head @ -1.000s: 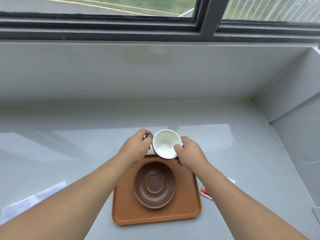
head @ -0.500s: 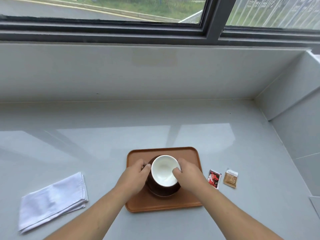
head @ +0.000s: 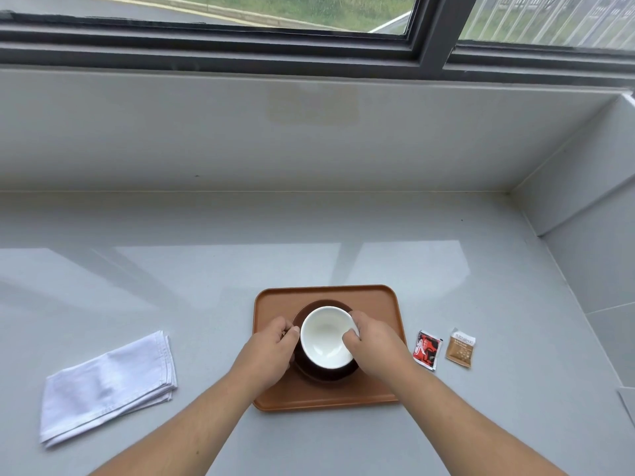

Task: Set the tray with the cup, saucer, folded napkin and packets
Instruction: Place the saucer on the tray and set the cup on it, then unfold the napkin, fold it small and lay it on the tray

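A brown tray (head: 326, 293) lies on the grey counter with a dark brown saucer (head: 323, 304) on it. A cup (head: 324, 336), white inside, sits over the saucer's middle. My left hand (head: 271, 352) grips the cup's left side at the handle. My right hand (head: 374, 348) pinches the right rim. A folded white napkin (head: 106, 383) lies on the counter left of the tray. A red packet (head: 427, 350) and a tan packet (head: 460, 348) lie on the counter right of the tray.
The grey counter (head: 206, 286) runs back to a low wall under a window (head: 240, 15). A side wall (head: 591, 235) closes the right end. A pale sheet corner (head: 627, 403) shows at the right edge.
The cup came from beyond the tray's far edge down onto the saucer, held by both hands. The view pulled back, so the napkin and both packets now show fully.
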`<state>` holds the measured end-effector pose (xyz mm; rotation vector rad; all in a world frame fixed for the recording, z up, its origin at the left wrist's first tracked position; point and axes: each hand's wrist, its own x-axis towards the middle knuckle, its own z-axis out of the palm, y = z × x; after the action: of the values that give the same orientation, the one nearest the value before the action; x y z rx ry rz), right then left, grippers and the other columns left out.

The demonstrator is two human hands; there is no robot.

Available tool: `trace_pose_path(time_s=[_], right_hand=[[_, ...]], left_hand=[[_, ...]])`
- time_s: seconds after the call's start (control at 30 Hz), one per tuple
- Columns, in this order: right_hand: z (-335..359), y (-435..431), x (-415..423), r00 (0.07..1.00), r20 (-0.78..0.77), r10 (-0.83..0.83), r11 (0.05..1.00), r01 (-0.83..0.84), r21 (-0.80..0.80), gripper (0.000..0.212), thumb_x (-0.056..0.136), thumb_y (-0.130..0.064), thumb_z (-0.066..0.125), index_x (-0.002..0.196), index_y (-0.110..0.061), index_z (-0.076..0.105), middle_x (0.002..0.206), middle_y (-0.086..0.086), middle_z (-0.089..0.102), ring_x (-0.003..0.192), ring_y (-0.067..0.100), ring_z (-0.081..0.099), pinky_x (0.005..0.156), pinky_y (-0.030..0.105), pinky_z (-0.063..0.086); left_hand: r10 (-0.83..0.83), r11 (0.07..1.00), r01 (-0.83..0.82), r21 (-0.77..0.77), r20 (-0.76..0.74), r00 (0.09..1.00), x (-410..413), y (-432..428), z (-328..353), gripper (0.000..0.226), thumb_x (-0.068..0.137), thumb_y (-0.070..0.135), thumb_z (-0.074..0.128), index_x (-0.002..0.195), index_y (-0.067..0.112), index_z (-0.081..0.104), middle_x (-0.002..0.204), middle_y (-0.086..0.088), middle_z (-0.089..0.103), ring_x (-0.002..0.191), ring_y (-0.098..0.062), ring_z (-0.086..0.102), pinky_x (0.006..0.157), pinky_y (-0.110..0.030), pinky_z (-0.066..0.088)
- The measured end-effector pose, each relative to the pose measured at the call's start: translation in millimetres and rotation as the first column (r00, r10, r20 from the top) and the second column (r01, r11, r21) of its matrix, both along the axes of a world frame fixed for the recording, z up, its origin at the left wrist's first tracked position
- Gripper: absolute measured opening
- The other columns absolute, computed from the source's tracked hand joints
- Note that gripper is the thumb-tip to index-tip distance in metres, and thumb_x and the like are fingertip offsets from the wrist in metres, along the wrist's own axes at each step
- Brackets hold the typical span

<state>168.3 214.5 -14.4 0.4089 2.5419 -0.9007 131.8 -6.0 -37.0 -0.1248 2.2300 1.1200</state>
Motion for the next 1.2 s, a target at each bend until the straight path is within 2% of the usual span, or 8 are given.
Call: trace_pose_path(time_s=[0.33,0.47,0.6,0.73,0.87,0.97,1.07,1.2], right_hand=[[-4,6,-4,1.0,-0.011,0.016,1.0,-0.015,0.015,0.011,0.089,-0.032,0.041,0.092,-0.029,0.05,0.074,-0.006,0.062,0.067,0.013,0.058,0.054,0.034,0.044],[-6,8,-5,0.999,-0.001,0.047,0.998,-0.047,0.033,0.005,0.088,-0.034,0.04,0.085,-0.032,0.044,0.07,-0.005,0.059,0.063,0.011,0.054,0.049,0.032,0.04],[-2,8,-9,0.995,-0.055,0.079,0.988,-0.071,0.135,0.023,0.086,-0.04,0.043,0.103,-0.029,0.054,0.078,-0.008,0.062,0.07,0.014,0.058,0.053,0.034,0.048],[15,-9,-27,0.947,-0.281,0.156,0.968,-0.09,0.232,0.035,0.086,-0.042,0.047,0.117,-0.03,0.057,0.1,-0.009,0.07,0.083,0.018,0.063,0.062,0.035,0.052],[32,-57,-56,0.853,-0.413,0.318,0.936,-0.213,0.279,0.025,0.089,-0.033,0.047,0.109,-0.026,0.06,0.094,-0.006,0.07,0.083,0.021,0.064,0.064,0.037,0.053],[36,-112,-70,0.814,-0.402,0.42,0.906,-0.352,0.234,0.021,0.091,-0.032,0.047,0.105,-0.028,0.062,0.092,-0.006,0.07,0.083,0.022,0.066,0.062,0.035,0.05],[26,-167,-67,0.762,-0.361,0.537,0.843,-0.496,0.207,0.021,0.091,-0.033,0.048,0.105,-0.031,0.064,0.097,-0.006,0.069,0.089,0.02,0.064,0.061,0.033,0.043],[-1,-231,-56,0.695,-0.288,0.659,0.751,-0.627,0.207,0.025,0.094,-0.03,0.047,0.111,-0.027,0.066,0.105,-0.002,0.065,0.101,0.023,0.058,0.07,0.036,0.05]], left_hand=[[0.026,1.0,-0.026,-0.001,-0.019,0.999,-1,7,-3,0.019,0.096,0.055,0.045,0.083,0.046,0.055,0.075,0.016,0.074,0.067,-0.013,0.071,0.067,-0.035,0.056],[0.035,0.999,-0.035,-0.016,-0.026,0.999,-1,8,-3,0.019,0.096,0.056,0.045,0.083,0.045,0.055,0.073,0.013,0.074,0.068,-0.013,0.07,0.066,-0.035,0.056],[0.03,0.998,-0.032,-0.057,-0.052,0.998,-1,4,-5,0.023,0.095,0.057,0.048,0.091,0.037,0.058,0.077,0.005,0.072,0.069,-0.013,0.066,0.067,-0.038,0.056],[0.051,0.989,-0.07,-0.133,-0.144,0.988,-1,-13,6,0.022,0.092,0.059,0.05,0.09,0.038,0.056,0.078,0.025,0.069,0.07,-0.002,0.064,0.059,-0.028,0.046],[-0.009,0.939,-0.083,-0.333,-0.266,0.964,0,-52,13,0.014,0.091,0.051,0.057,0.095,0.037,0.059,0.081,0.016,0.067,0.077,-0.004,0.063,0.062,-0.029,0.048],[-0.089,0.875,-0.087,-0.477,-0.335,0.938,2,-97,13,0.019,0.092,0.043,0.059,0.108,0.033,0.062,0.105,0.013,0.064,0.097,-0.013,0.062,0.07,-0.032,0.049],[-0.153,0.821,-0.084,-0.565,-0.358,0.921,3,-147,9,0.024,0.092,0.039,0.061,0.113,0.029,0.065,0.113,0.01,0.064,0.106,-0.014,0.06,0.07,-0.03,0.045],[-0.223,0.795,-0.011,-0.607,-0.309,0.924,5,-213,-2,0.031,0.09,0.041,0.062,0.117,0.027,0.065,0.121,0.009,0.063,0.113,-0.016,0.056,0.08,-0.03,0.05]])
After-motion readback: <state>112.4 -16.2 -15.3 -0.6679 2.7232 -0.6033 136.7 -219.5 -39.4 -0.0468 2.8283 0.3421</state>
